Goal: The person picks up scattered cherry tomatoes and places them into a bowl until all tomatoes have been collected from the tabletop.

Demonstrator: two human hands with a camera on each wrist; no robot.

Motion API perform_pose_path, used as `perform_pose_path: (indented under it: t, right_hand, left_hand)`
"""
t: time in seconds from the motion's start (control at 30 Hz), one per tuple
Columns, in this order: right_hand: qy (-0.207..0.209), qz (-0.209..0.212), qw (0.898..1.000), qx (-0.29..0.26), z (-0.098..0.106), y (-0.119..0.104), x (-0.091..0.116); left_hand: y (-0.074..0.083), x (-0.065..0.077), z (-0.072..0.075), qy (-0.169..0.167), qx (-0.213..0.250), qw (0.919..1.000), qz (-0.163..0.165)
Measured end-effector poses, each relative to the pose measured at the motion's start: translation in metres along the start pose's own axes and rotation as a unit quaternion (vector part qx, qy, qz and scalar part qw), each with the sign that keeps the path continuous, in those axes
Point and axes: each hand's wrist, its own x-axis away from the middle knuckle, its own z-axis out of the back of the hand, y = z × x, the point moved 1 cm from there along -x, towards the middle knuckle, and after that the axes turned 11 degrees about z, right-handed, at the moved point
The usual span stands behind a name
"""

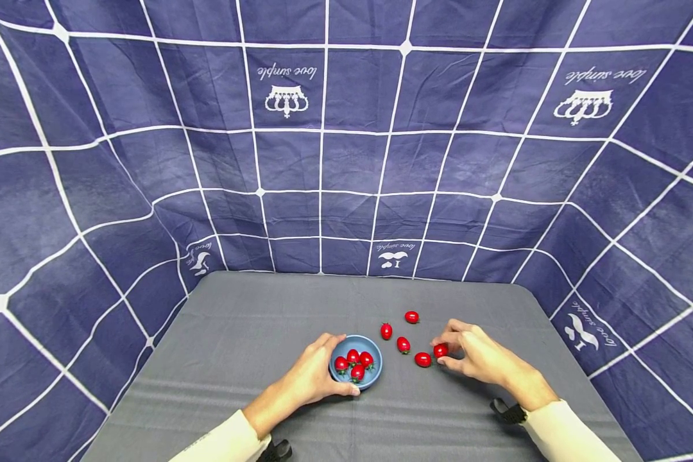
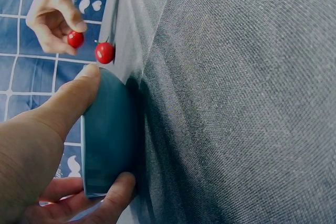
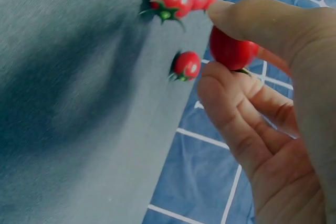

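Note:
With thumb and fingers curled round the rim, my left hand (image 1: 308,375) grips a small blue bowl (image 1: 355,340) on the table. Several red cherry tomatoes (image 1: 353,357) with green stalks lie inside it. The bowl's outer wall (image 2: 110,129) faces the left wrist view, which hides its contents. To the right, my right hand (image 1: 476,356) pinches one cherry tomato (image 3: 231,51) between thumb and fingertips, apart from the bowl. Right beside that hand lies a loose cherry tomato (image 1: 423,359), with others (image 1: 403,345) between hand and bowl and farther back.
A grey cloth (image 1: 254,321) covers the table, slightly wrinkled near the front. Blue fabric with white grid lines (image 1: 352,160) hangs behind the table and along both sides. The farthest loose cherry tomato (image 1: 412,317) lies behind the rest.

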Motion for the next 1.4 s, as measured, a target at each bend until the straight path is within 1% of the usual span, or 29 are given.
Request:
perform_pose_path:
  t: [0.13,0.27,0.57,0.73,1.0,1.1,1.23,1.4]
  right_hand:
    - [0.016,0.027,0.999,0.020,0.000,-0.005,-0.007]
    - [0.026,0.042,0.999,0.021,0.000,-0.011,-0.015]
    - [0.019,0.049,0.999,0.014,-0.003,-0.024,-0.036]
    - [0.029,0.062,0.998,0.007,-0.007,-0.029,-0.048]
    - [0.026,0.073,0.997,-0.029,-0.016,-0.041,-0.067]
    - [0.028,0.081,0.996,-0.028,-0.020,-0.045,-0.072]
    - [0.030,0.090,0.995,-0.013,-0.026,-0.052,-0.079]
    - [0.024,0.091,0.995,-0.023,-0.033,-0.059,-0.087]
  left_hand:
    - [0.000,0.000,-0.001,-0.003,0.002,1.0000,0.002]
    - [0.000,0.000,-0.001,-0.005,0.002,1.0000,0.005]
    - [0.000,0.000,0.001,-0.006,0.004,1.0000,0.004]
    - [0.000,0.001,0.002,-0.006,0.001,1.0000,0.007]
    - [0.001,0.001,0.003,-0.009,-0.001,0.9999,0.010]
    - [0.002,0.001,0.005,-0.012,-0.004,0.9999,0.009]
    - [0.003,0.001,0.006,-0.020,-0.007,0.9997,0.009]
    - [0.003,0.000,0.008,-0.028,-0.006,0.9994,0.016]
